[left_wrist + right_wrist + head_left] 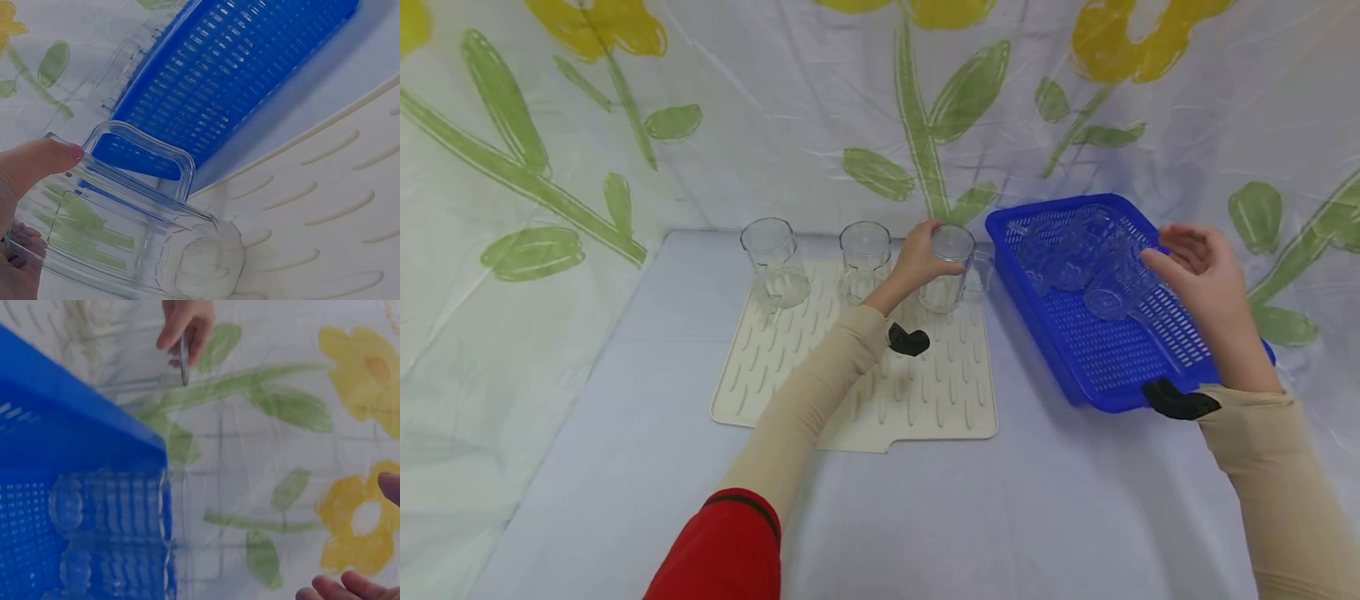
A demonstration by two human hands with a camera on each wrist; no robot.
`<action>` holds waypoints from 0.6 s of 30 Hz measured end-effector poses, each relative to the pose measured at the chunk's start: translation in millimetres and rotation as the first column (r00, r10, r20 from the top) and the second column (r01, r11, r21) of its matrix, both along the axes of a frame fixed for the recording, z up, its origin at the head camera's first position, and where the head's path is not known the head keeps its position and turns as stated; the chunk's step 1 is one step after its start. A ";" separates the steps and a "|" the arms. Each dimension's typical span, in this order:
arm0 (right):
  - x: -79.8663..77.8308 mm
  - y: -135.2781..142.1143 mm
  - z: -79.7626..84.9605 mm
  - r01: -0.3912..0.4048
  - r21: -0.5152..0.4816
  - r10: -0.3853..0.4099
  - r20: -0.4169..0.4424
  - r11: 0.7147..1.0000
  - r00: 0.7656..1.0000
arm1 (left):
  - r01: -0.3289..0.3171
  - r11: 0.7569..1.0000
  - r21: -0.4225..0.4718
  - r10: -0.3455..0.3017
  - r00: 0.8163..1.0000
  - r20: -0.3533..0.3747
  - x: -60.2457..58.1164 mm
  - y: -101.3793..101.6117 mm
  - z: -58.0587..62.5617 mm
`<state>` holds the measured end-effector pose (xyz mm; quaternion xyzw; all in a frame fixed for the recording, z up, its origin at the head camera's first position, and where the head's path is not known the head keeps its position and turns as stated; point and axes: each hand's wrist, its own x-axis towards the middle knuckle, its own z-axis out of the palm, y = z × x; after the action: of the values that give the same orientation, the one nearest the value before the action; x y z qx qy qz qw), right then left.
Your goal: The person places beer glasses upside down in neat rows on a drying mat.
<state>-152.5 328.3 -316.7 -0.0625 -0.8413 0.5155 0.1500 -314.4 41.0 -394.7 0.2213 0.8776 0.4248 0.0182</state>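
My left hand (922, 262) grips a clear glass mug (943, 292) near its rim, thumb and fingers on opposite sides. The mug (187, 256) stands at the right back of a cream drying mat (917, 400), its handle (147, 134) toward the blue basket. Two more glass mugs, one in the middle (866, 250) and one at the left (772, 258), stand along the back of the mat. Over the basket's right side hovers my right hand (1206, 271), fingers loosely bent and holding nothing. Several glass mugs (1108, 292) lie in the basket below it.
The blue plastic basket (1060, 367) sits tilted right of the mat on a white-covered table (925, 525). A flower-printed curtain (775, 125) hangs directly behind the mugs and basket.
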 end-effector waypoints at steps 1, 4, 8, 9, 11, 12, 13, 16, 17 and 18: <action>-1.6 2.4 -0.2 0.011 -0.004 -0.011 -0.001 1.000 1.000 | 0.001 1.000 -0.001 -0.001 1.000 -0.004 -0.6 -0.2 -0.4; -6.9 9.9 -2.7 0.037 -0.045 -0.038 -0.003 0.998 0.999 | 0.005 1.000 0.014 -0.005 1.000 -0.007 -1.3 -1.1 -2.0; -13.2 20.7 -10.0 0.059 -0.101 -0.060 -0.007 0.993 0.998 | 0.008 0.999 0.041 -0.008 1.000 -0.002 -1.5 -2.5 -4.3; -16.1 25.4 -13.2 0.069 -0.094 -0.069 -0.004 0.993 0.998 | 0.007 0.999 0.049 -0.007 1.000 -0.002 -1.6 -2.6 -5.0; -25.6 39.3 -24.1 0.096 -0.127 -0.097 -0.006 0.987 0.995 | 0.005 0.998 0.067 -0.005 1.000 0.001 -1.8 -2.7 -6.1; -32.0 49.2 -32.1 0.108 -0.163 -0.111 -0.010 0.981 0.994 | 0.004 0.997 0.077 -0.004 1.000 0.001 -1.9 -2.7 -6.7; -39.6 60.9 -40.8 0.119 -0.137 -0.120 -0.002 0.983 0.993 | 0.004 0.996 0.087 -0.004 1.000 0.001 -2.0 -2.8 -7.5; -64.3 98.7 -71.5 0.145 -0.168 -0.148 -0.005 0.975 0.989 | 0.008 0.993 0.119 -0.007 1.000 -0.004 -2.2 -2.9 -9.5; -71.4 110.3 -80.8 0.145 -0.131 -0.145 0.005 0.981 0.989 | 0.010 0.992 0.129 -0.009 1.000 -0.006 -2.2 -2.9 -10.1; -79.2 122.9 -91.9 0.150 -0.127 -0.151 0.003 0.981 0.989 | 0.011 0.991 0.137 -0.011 1.000 -0.008 -2.3 -3.0 -10.7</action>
<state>-231.7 451.2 -408.6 -0.1334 -0.7993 0.5552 0.1872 -316.7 38.0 -405.4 0.2283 0.8453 0.4830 0.0023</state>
